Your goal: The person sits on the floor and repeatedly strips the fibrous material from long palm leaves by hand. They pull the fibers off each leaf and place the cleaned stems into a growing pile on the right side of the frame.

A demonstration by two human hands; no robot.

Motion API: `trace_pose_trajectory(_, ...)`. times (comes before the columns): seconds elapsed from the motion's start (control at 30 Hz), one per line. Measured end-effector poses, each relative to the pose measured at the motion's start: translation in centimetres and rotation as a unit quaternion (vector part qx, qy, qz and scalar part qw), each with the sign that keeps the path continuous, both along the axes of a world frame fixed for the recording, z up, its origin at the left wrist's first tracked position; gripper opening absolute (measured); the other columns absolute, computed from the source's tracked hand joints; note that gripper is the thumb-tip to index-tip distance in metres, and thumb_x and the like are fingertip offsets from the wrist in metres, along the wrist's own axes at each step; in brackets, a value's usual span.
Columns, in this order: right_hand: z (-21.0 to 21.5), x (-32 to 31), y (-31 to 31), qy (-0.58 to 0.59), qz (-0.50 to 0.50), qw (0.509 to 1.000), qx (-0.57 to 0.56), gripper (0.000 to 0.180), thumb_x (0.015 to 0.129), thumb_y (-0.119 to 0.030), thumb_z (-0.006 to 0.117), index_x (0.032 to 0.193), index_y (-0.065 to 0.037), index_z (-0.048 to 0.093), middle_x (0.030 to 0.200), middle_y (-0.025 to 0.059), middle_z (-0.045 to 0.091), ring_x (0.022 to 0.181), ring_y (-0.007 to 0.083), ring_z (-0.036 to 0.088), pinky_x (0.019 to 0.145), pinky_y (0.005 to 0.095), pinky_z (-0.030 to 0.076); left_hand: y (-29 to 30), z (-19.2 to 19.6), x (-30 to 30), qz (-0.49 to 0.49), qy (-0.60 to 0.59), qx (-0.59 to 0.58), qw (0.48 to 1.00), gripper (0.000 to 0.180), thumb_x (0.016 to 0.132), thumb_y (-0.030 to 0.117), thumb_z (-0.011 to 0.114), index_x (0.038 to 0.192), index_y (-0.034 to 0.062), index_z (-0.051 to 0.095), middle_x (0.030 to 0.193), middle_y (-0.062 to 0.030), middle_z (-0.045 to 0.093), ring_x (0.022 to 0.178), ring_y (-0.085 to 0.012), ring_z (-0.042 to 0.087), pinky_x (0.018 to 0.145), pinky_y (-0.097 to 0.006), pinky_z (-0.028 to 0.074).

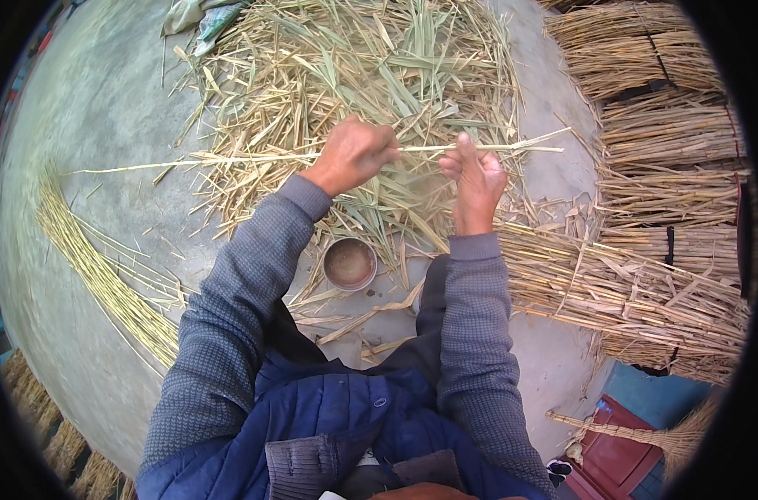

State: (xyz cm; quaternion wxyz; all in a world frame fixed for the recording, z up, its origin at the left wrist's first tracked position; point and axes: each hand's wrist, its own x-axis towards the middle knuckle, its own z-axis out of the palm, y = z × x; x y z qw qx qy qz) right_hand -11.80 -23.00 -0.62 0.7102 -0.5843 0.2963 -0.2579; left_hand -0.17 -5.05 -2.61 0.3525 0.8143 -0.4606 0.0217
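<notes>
The left hand [351, 156] grips a stalk [426, 148], the right hand [477, 179] pinching it, over a leaf heap [266, 104]; bundles [670, 137] crowd the right, stems [104, 267] the left, a bowl [350, 265] between.

On the floor [117, 108] before us lies a heap of leaf scraps [271, 108]; between it and us sits a bowl [350, 283]. Above the heap, a stalk [429, 148] runs crosswise through our left hand [352, 154] and our right hand [476, 179]. To our left lies a sheaf of stems [104, 258]; to our right, bundles [662, 133] lie in a row, with a broom [637, 432] nearer us.
</notes>
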Motion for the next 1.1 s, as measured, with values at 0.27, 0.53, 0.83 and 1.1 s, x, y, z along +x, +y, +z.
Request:
trace_pose_trajectory(0.27,0.2,-0.2,-0.7,0.0,0.02,0.998,0.063,0.038,0.093,-0.03,0.077,0.095,0.004,0.062,0.083,0.0151,0.072,0.069,0.0171,0.071,0.062,0.0249,0.058,0.5,1.0,0.4,0.003,-0.038,-0.013,0.999,0.016,0.083,0.022,0.078,0.082,0.0098,0.067,0.071,-0.0057,0.068,0.065,-0.026,0.064,0.071,-0.038,0.043)
trace_pose_trajectory(0.53,-0.5,-0.7,-1.4,0.017,0.082,0.983,0.163,0.035,0.094,-0.026,0.075,0.104,0.004,0.06,0.091,0.0164,0.072,0.075,0.0193,0.073,0.066,0.0272,0.061,1.0,2.9,0.3,-0.024,0.155,-0.084,0.984,0.015,0.085,0.02,0.074,0.081,0.0071,0.07,0.067,-0.0075,0.068,0.059,-0.0251,0.063,0.063,-0.038,0.047)
trace_pose_trajectory(0.83,0.4,0.1,-4.7,0.026,0.048,0.996,0.067,0.039,0.092,-0.027,0.078,0.103,0.005,0.06,0.086,0.013,0.071,0.07,0.0156,0.07,0.06,0.024,0.06,5.9,5.1,-0.2,-0.094,0.325,0.018,0.941,0.021,0.091,0.021,0.077,0.09,0.0002,0.071,0.073,-0.0027,0.071,0.068,-0.0108,0.066,0.062,-0.028,0.051)
trace_pose_trajectory(1.1,-5.9,1.5,-8.1,0.292,0.142,0.872,-0.365,0.09,0.08,-0.044,0.081,0.135,0.019,0.047,0.108,0.0279,0.073,0.105,0.0351,0.07,0.098,0.0403,0.051,15.7,5.2,-1.7,0.028,0.029,0.155,0.987,0.018,0.09,0.025,0.071,0.088,0.0074,0.067,0.072,-0.0106,0.068,0.07,-0.0323,0.066,0.066,-0.041,0.049)
